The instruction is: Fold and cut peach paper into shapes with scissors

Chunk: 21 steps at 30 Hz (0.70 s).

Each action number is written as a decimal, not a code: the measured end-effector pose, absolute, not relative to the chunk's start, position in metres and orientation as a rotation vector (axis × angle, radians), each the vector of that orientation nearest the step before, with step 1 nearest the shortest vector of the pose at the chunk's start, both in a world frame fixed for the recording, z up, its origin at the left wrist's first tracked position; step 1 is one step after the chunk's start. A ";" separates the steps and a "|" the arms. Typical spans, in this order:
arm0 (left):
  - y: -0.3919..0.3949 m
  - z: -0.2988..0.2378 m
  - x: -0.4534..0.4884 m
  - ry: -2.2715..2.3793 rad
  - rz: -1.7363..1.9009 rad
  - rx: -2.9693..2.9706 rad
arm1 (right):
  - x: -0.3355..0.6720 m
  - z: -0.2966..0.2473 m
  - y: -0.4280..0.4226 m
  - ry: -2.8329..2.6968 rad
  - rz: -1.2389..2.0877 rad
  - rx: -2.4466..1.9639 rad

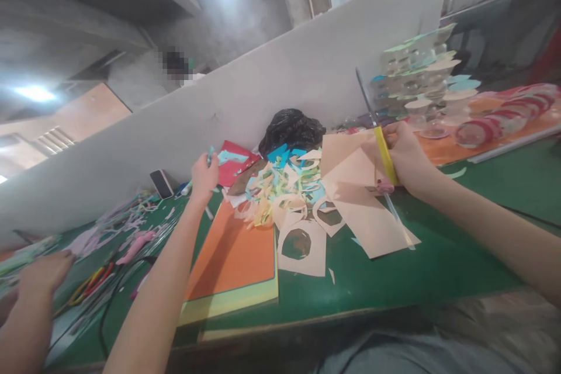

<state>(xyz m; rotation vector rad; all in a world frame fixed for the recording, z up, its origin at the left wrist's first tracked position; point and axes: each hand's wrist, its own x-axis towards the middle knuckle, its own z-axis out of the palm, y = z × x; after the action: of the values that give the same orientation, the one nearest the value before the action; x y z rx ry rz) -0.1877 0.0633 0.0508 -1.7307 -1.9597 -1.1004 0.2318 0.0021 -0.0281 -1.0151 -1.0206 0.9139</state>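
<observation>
Scissors (376, 121) steep, tips up-left; right hand (403, 152) gripping handle (385, 158), left hand (204, 175) blue piece (211, 155).

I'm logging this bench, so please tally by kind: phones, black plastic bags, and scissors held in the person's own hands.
Phone: 1
Black plastic bag: 1
Scissors held, in the right hand: 1
Total: 3

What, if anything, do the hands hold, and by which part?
Right hand: metal scissors, by their yellow handles. Left hand: a small light-blue piece, pinched; which part is unclear.
</observation>
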 end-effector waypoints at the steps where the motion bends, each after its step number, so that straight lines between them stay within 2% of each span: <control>1: 0.074 0.058 -0.177 -1.910 -1.047 -1.768 | 0.232 -0.029 0.002 -1.023 0.917 -1.004; 5: 0.118 0.069 -0.131 -1.810 -0.788 -1.897 | 0.233 -0.031 0.003 -1.036 0.975 -0.986; 11: 0.162 0.049 -0.080 -1.823 -0.562 -2.131 | 0.234 -0.029 0.002 -1.036 0.886 -0.979; 16: 0.167 0.031 -0.057 -1.728 -0.420 -2.394 | 0.235 -0.029 0.003 -1.017 0.861 -0.998; 21: 0.152 0.042 -0.060 -1.853 -0.394 -2.542 | 0.234 -0.026 0.000 -1.005 0.927 -1.007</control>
<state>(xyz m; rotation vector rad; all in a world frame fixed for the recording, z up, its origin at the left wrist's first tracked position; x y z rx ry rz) -0.0599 0.1520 0.0424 -2.5425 -1.8526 -0.3944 0.2337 -0.0002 -0.0264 -1.0072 -1.0053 0.9275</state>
